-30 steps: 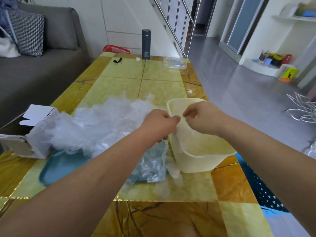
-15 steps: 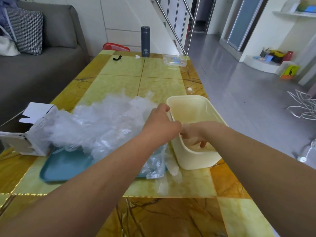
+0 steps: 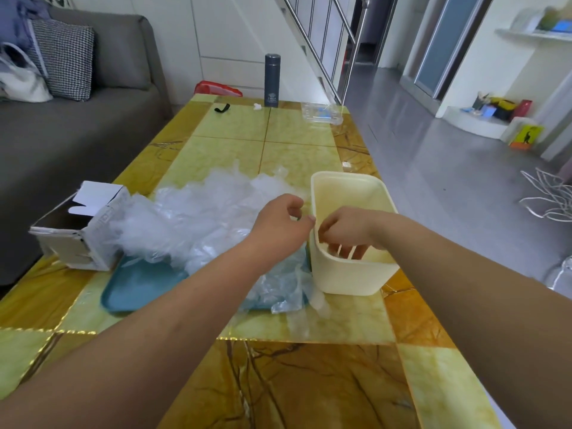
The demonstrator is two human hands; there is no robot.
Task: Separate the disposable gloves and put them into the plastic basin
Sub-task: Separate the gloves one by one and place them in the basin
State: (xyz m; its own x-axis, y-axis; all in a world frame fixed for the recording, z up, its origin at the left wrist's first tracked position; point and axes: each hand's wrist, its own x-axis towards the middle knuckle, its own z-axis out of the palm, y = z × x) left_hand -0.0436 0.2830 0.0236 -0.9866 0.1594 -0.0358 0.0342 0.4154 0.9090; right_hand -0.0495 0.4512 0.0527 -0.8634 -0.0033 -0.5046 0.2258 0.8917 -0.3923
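My right hand dips inside the plastic basin by the tabletop's right edge, fingers spread and holding nothing I can see, while my left hand, loosely curled and empty, hovers over the disposable gloves heaped just beside the basin's left wall.

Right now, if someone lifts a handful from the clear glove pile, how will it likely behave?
Probably floppy: the glove pile lies crumpled and draped over the blue tray. Likely very light, since the thin film stands up in wisps. Sheets may cling together, as they overlap in one mass.
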